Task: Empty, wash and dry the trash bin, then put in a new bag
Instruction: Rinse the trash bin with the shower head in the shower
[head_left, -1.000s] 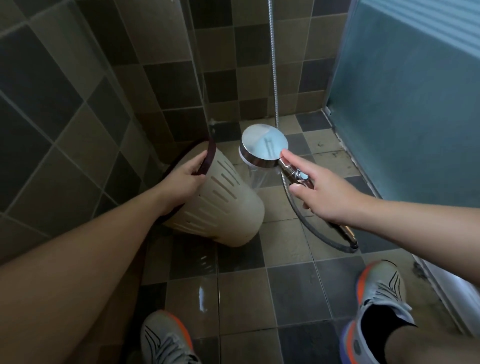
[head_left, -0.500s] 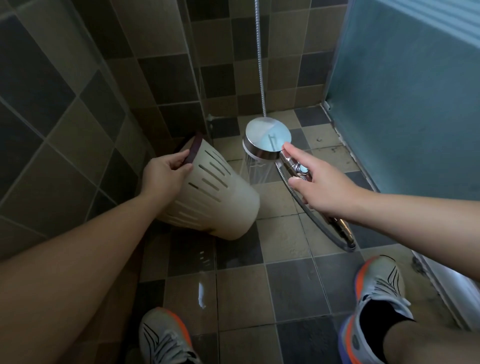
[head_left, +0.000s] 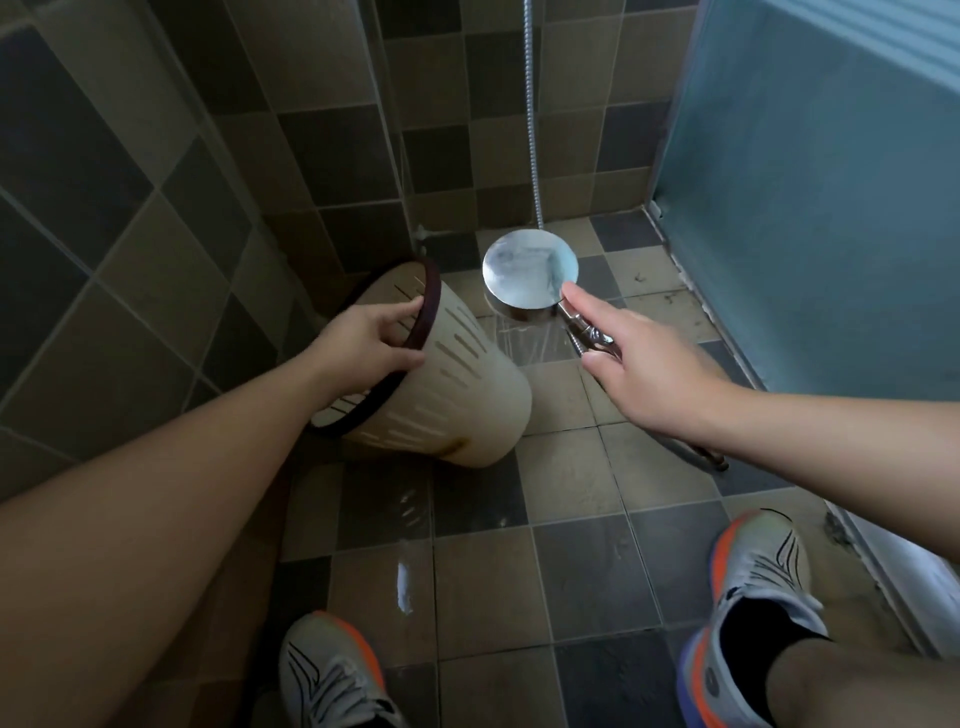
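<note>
Trash bin (head_left: 467, 384): cream plastic, slotted sides, dark maroon rim. Tipped on its side, mouth toward left wall, base toward the spray. Brown stain near the bottom edge.

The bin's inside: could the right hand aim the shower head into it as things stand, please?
Probably not yet: the trash bin is tilted with its rim towards the left hand, facing away from the shower head in the right hand.
</note>
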